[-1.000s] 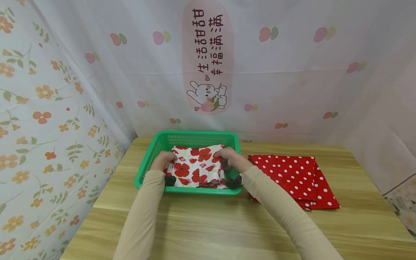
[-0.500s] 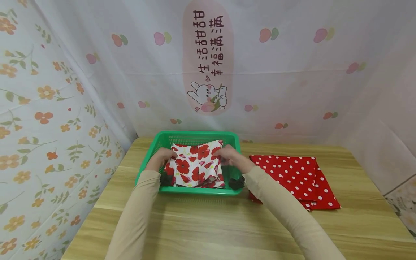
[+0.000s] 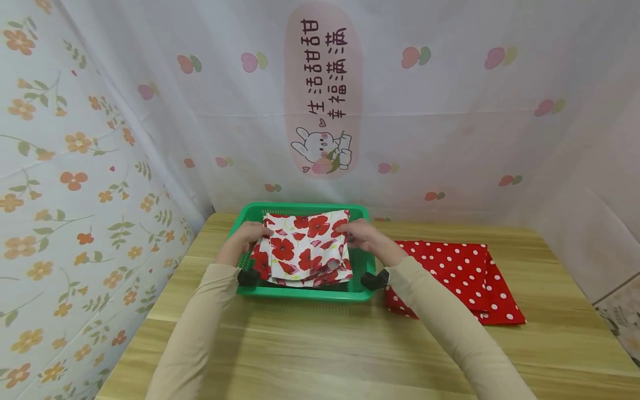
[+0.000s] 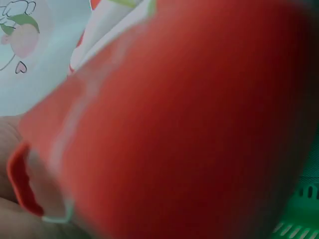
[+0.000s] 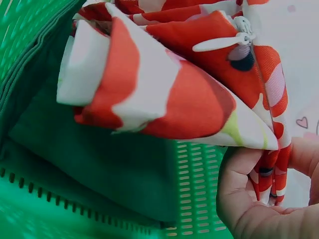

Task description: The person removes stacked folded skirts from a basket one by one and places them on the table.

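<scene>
A folded white cushion cover with red poppies (image 3: 300,250) is held up between the two hands, over the green basket (image 3: 305,296). My left hand (image 3: 243,238) pinches its left edge. On the opposite edge my right hand (image 3: 370,239) grips the folded layers between thumb and fingers. The right wrist view shows a white zipper pull (image 5: 224,44) on the cover. Below it, a dark green folded cloth (image 5: 99,164) lies in the basket. Red fabric close to the lens fills most of the left wrist view, hiding much of the left hand.
Red polka-dot fabric (image 3: 450,272) lies folded on the wooden table (image 3: 310,350), right of the basket and partly behind the right forearm. A printed curtain (image 3: 450,139) hangs behind the table, and a floral one (image 3: 75,222) on the left.
Both hands have raised the poppy cover from inside the basket to above it. The left hand has moved slightly left and up, the right hand slightly right. The polka-dot fabric stays put.
</scene>
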The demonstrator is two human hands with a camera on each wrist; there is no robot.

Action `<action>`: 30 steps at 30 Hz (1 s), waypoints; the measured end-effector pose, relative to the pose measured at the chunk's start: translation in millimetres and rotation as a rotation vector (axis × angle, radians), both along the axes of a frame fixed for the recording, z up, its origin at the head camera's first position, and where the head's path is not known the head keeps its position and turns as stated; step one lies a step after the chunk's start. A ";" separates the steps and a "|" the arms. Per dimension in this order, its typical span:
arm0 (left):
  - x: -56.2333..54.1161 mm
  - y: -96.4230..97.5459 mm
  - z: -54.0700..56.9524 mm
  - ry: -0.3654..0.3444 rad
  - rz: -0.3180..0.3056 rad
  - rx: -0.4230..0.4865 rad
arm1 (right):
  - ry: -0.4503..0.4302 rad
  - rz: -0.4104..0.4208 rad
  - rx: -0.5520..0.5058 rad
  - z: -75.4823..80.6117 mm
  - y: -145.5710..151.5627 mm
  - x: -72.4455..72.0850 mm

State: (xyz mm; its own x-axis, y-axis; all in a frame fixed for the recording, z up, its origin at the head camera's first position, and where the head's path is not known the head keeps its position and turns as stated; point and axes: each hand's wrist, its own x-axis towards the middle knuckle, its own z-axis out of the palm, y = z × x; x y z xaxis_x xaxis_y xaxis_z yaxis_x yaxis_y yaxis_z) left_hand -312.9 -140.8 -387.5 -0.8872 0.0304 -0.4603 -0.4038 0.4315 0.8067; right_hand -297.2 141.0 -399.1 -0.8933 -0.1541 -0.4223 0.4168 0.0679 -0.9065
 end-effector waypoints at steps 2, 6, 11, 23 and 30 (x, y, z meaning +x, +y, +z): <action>1.4 1.0 2.5 0.001 0.005 0.005 | 0.001 0.003 -0.018 2.1 2.8 0.9; 4.5 2.2 7.3 0.006 0.006 0.003 | -0.007 0.000 -0.053 6.3 8.3 3.7; 8.5 2.8 12.4 0.016 -0.010 0.016 | -0.015 -0.004 -0.100 10.8 14.4 7.1; 22.6 -4.8 22.9 0.039 -0.038 0.052 | 0.006 0.043 -0.180 20.1 23.1 18.9; 33.6 -9.9 28.1 0.055 -0.055 0.099 | 0.016 0.081 -0.198 25.8 24.2 29.7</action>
